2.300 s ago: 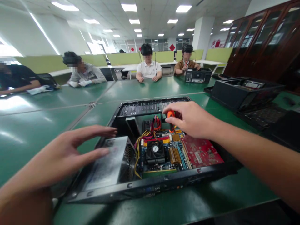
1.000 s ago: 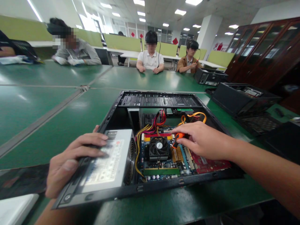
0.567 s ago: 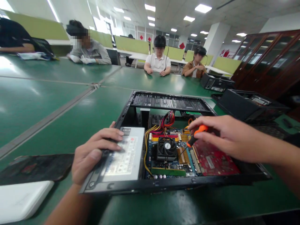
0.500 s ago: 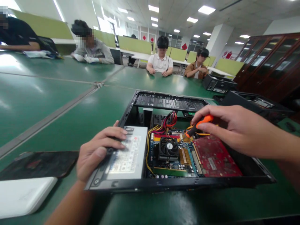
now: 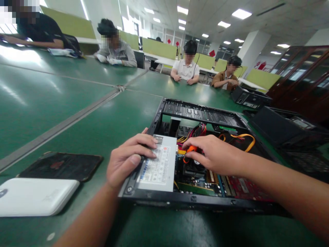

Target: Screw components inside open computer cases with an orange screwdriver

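An open black computer case lies on its side on the green table. My left hand rests over its left edge, fingers stretched across the label of the silver power supply. In my right hand is an orange-and-black screwdriver, pinched between thumb and fingers above the motherboard, near the CPU fan. My fingers cover most of the screwdriver, and its tip cannot be made out. To the right, a red expansion card is partly hidden under my forearm.
Left of the case lie a white device and a flat dark pad. More black computer cases stand at the right. Several people sit across the table. Yellow cables loop inside the open case.
My right hand has moved left with the screwdriver, from near the red card to the CPU fan area. The whole view has shifted; my left hand stays on the power supply.
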The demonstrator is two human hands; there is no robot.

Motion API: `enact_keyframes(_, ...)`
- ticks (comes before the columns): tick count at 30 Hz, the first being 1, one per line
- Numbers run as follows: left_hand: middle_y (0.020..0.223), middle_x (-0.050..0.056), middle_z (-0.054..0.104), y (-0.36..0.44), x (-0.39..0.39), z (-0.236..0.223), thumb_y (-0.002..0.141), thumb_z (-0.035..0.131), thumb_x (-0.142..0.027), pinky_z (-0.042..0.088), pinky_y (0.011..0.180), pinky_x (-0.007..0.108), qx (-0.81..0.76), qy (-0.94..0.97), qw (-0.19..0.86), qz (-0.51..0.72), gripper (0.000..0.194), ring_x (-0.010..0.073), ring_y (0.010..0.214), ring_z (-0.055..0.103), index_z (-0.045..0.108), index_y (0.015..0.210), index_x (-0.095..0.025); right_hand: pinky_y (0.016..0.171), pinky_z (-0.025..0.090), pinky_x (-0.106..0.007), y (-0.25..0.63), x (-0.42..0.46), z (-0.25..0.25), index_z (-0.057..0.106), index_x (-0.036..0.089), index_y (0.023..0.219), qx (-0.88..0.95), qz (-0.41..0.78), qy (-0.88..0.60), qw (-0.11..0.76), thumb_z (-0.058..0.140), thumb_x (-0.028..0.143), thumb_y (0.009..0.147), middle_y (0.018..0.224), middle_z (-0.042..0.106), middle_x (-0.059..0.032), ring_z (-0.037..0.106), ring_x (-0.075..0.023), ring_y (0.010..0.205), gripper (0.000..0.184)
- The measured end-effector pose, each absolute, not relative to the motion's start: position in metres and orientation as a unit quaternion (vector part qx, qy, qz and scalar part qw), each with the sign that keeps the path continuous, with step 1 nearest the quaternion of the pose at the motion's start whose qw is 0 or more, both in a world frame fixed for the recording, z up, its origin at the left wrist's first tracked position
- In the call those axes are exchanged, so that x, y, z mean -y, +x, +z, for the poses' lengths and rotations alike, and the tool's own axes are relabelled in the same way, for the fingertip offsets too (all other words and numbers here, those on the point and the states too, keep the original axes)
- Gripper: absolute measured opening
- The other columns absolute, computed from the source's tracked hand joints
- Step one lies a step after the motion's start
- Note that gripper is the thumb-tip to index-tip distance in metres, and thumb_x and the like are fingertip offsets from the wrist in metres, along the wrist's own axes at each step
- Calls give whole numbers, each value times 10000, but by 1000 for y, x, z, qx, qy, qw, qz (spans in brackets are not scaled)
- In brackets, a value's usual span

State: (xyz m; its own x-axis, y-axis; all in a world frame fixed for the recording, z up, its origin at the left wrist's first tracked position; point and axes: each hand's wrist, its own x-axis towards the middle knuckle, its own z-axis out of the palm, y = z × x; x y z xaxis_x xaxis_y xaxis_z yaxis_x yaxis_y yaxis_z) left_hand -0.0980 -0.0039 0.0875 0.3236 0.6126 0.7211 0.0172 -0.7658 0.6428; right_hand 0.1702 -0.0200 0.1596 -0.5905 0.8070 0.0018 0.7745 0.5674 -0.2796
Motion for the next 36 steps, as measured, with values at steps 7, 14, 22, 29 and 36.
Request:
enact_keyframes(7, 930, 87, 736, -96, 3, 85, 937, 522, -445, 403, 1142, 503, -202, 758, 278, 554, 356, 265, 962, 677, 794, 848, -233, 900, 499, -325, 167, 17, 170, 679, 161, 1147, 893, 126, -427, 64, 545, 265, 999, 1105, 751, -86, 695, -223, 1016, 226)
enact_keyframes(14, 935, 80, 732, -96, 3, 85, 932, 526, -426, 384, 1158, 486, -200, 749, 285, 564, 339, 260, 979, 670, 796, 860, -234, 861, 491, -312, 175, 0, 182, 654, 156, 1061, 890, 71, -446, 70, 505, 176, 979, 1041, 731, -82, 669, -204, 947, 172)
enact_keyframes(22, 902, 70, 769, -103, 0, 90, 901, 564, -489, 433, 1131, 473, -219, 758, 270, 552, 346, 267, 932, 704, 802, 805, -256, 751, 500, -374, 160, -12, 153, 682, 146, 964, 878, 21, -476, 49, 565, 409, 981, 872, 742, -118, 690, -267, 829, 288)
enact_keyframes(29, 933, 77, 804, -45, 17, 193, 745, 693, -581, 595, 735, 446, -449, 885, 46, 115, 384, 347, 812, 742, 789, 946, -269, 727, 518, -305, 228, 33, 247, 583, 167, 1123, 737, 75, -496, 453, 500, 158, 903, 959, 682, -62, 635, -146, 742, 236)
enact_keyframes(36, 1272, 225, 677, 98, 11, 167, 561, 876, -471, 560, 918, 430, -313, 925, -30, -214, 833, 383, 1105, 680, 623, 1285, -145, 823, 557, -551, 303, 194, 198, 722, 312, 1055, 405, -32, -787, 464, 599, 562, 840, 895, 750, -106, 723, -337, 784, 352)
